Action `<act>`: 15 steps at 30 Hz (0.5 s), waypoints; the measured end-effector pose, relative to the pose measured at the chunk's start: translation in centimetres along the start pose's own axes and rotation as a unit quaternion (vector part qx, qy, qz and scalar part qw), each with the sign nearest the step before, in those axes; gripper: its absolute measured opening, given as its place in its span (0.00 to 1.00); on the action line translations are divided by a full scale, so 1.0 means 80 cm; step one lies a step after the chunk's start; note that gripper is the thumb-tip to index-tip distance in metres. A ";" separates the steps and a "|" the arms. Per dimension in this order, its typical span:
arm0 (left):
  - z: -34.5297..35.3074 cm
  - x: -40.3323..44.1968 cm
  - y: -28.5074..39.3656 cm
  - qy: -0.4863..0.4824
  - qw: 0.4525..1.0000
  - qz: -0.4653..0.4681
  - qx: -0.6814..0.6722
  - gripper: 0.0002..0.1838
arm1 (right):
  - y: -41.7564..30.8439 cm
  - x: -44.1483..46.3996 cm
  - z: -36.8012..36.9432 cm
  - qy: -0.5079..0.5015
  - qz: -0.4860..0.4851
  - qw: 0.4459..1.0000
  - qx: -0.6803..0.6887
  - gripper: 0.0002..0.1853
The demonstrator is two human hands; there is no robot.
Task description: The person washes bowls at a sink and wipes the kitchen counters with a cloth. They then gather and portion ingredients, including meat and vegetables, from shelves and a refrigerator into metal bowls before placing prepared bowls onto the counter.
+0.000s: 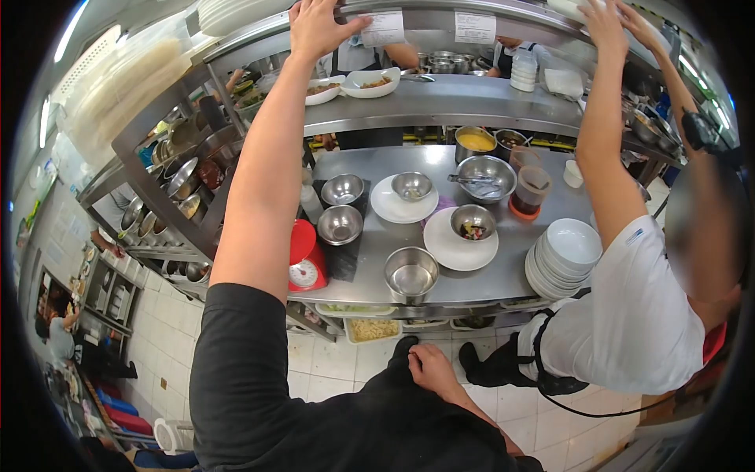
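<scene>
My left hand [322,30] is raised to the upper steel shelf, its thumb spread towards a printed ticket [383,29] and touching or nearly touching its edge. Those fingers look stretched out, with their tips at the frame's top; nothing shows in them. Low by my thigh hangs my right hand [431,368], its fingers loosely bent and apart, with nothing visible in it. On the steel counter [362,275] in front stand a steel pot [411,273], a red kitchen scale [305,256] and a white plate [464,256] bearing a steel bowl [473,223] of food.
A co-worker in a white shirt [629,315] stands at my right, both arms raised to the shelf. Stacked white bowls [562,256] sit near the counter's right edge. Two white dishes of food, one being an oval dish [370,84], rest on the pass shelf [464,110]. Pans fill the left rack.
</scene>
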State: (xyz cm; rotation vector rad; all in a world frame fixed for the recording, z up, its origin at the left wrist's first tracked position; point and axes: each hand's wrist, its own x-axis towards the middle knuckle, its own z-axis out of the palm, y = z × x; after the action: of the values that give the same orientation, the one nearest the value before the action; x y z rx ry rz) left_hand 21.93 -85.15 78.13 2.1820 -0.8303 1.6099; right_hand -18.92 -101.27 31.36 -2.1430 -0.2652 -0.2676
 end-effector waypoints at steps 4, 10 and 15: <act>0.000 -0.001 -0.003 0.004 1.000 0.003 0.007 0.31 | 0.001 -0.002 0.000 -0.012 0.002 1.000 0.002 0.05; 0.000 0.000 -0.001 -0.002 1.000 0.000 0.008 0.31 | 0.026 -0.010 0.005 -0.043 0.042 0.998 0.035 0.06; -0.006 0.001 0.004 -0.015 1.000 -0.005 0.007 0.32 | 0.178 -0.057 0.055 -0.077 0.244 0.953 0.162 0.11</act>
State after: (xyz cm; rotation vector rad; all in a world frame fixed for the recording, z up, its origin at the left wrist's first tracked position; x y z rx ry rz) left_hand 21.42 -85.14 78.35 2.2216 -0.8173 1.5851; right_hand -18.79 -105.78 16.47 -1.8315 0.1319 0.2182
